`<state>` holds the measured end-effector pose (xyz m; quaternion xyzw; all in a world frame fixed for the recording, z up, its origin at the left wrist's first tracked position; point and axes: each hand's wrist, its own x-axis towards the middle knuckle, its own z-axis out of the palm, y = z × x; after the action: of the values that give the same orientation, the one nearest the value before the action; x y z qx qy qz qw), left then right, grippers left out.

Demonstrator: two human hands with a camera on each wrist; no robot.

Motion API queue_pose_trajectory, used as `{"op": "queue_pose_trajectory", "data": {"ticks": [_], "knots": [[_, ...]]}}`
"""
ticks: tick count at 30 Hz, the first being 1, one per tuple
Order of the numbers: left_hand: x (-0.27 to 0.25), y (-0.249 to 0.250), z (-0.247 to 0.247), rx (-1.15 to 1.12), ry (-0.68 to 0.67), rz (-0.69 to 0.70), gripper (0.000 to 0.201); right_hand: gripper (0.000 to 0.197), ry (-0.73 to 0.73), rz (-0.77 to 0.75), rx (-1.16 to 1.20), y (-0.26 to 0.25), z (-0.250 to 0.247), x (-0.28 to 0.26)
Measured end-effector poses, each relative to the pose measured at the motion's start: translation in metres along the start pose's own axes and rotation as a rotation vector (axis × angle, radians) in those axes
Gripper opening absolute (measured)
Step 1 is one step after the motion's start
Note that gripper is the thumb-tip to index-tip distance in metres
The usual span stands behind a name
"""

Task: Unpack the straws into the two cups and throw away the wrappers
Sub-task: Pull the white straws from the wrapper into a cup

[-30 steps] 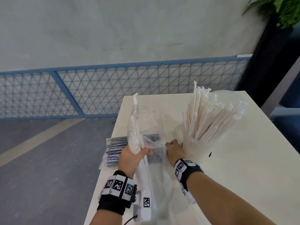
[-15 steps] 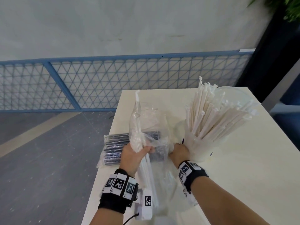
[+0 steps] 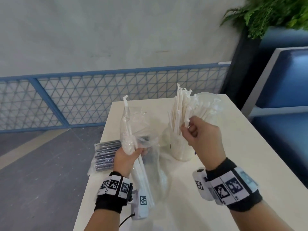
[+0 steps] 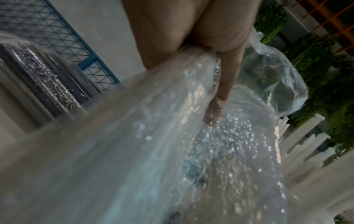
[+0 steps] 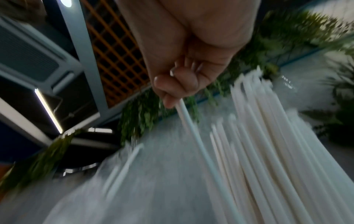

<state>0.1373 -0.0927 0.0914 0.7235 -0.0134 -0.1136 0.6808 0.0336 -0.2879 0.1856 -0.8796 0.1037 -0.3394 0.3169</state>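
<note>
My left hand (image 3: 133,152) grips a clear plastic wrapper (image 3: 133,129) upright over the table, with a few white straws (image 3: 143,174) still inside it. In the left wrist view my left hand (image 4: 191,37) is curled round the crinkled wrapper (image 4: 172,121). A clear cup (image 3: 181,147) stands mid-table, packed with white straws (image 3: 181,104). My right hand (image 3: 188,129) is raised beside those straws. The right wrist view shows my right hand (image 5: 176,84) pinching one white straw (image 5: 191,121) next to the bundle (image 5: 268,151).
A sealed pack of dark straws (image 3: 106,155) lies at the left edge of the white table (image 3: 233,164). A blue mesh fence (image 3: 83,100) runs behind, and a planter with ferns (image 3: 266,14) stands at the back right. A blue bench (image 3: 283,80) is on the right.
My right hand has risen from the base of the cup to the upper part of the straws and pinched one. My left hand keeps its grip on the wrapper.
</note>
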Motion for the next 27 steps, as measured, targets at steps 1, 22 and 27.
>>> {"op": "queue_pose_trajectory", "data": {"ticks": [1,22,27], "knots": [[-0.002,0.002,0.002,0.003,-0.006,0.002,0.017,0.022,0.064,-0.019,0.057,-0.007,-0.013,0.006],[-0.018,0.013,0.02,-0.078,-0.129,0.144,0.02,0.026,-0.364,0.479,0.141,0.03,0.044,0.015],[-0.017,0.008,0.021,-0.058,-0.198,0.156,0.032,0.019,0.001,0.022,0.19,0.01,0.032,-0.003]]}}
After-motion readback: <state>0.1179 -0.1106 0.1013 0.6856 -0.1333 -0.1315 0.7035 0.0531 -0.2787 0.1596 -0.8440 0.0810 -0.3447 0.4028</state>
